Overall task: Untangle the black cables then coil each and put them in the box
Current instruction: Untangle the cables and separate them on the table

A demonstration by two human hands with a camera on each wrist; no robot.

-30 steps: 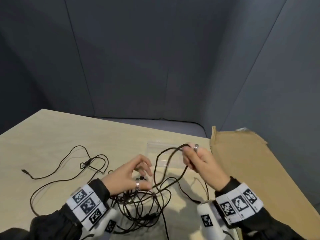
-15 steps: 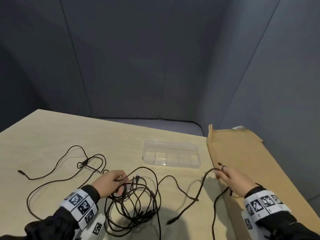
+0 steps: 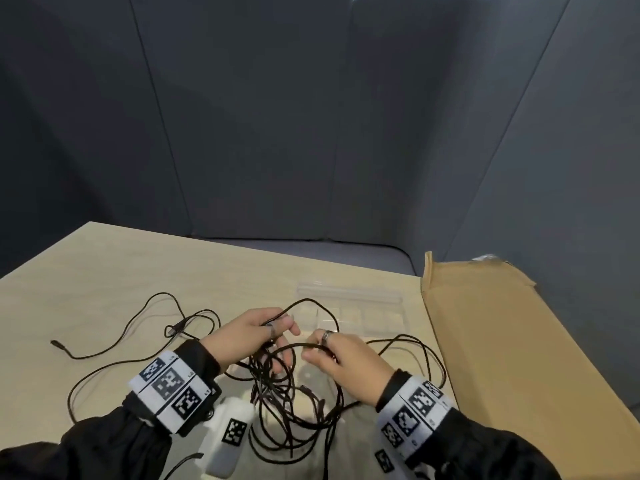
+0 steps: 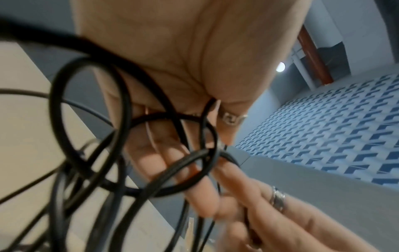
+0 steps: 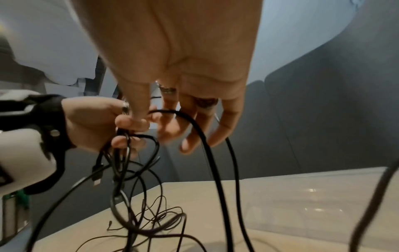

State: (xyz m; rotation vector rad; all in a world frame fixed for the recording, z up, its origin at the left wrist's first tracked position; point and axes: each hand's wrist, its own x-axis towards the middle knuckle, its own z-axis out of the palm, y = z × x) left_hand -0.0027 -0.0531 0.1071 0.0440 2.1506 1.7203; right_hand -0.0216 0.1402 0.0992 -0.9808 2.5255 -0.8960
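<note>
Several loops of the black cables (image 3: 277, 393) hang in a tangle from my left hand (image 3: 277, 337), which grips them just above the table in front of the clear plastic box (image 3: 367, 320). In the right wrist view the left hand (image 5: 121, 127) is closed round the bunched strands. My right hand (image 3: 317, 348) is close beside it and pinches one cable strand (image 5: 207, 153) between thumb and forefinger. That strand runs down and away to the right (image 3: 433, 355). Another thin black cable (image 3: 114, 348) lies loose on the table at the left.
The light wooden table (image 3: 104, 271) ends at grey partition walls behind. A flat sheet of brown cardboard (image 3: 502, 341) covers the right side, next to the box. The box has several compartments and stands open.
My right hand has come back from the cardboard's edge to meet the left hand. The left hand has lifted the tangle off the table, up in front of the box.
</note>
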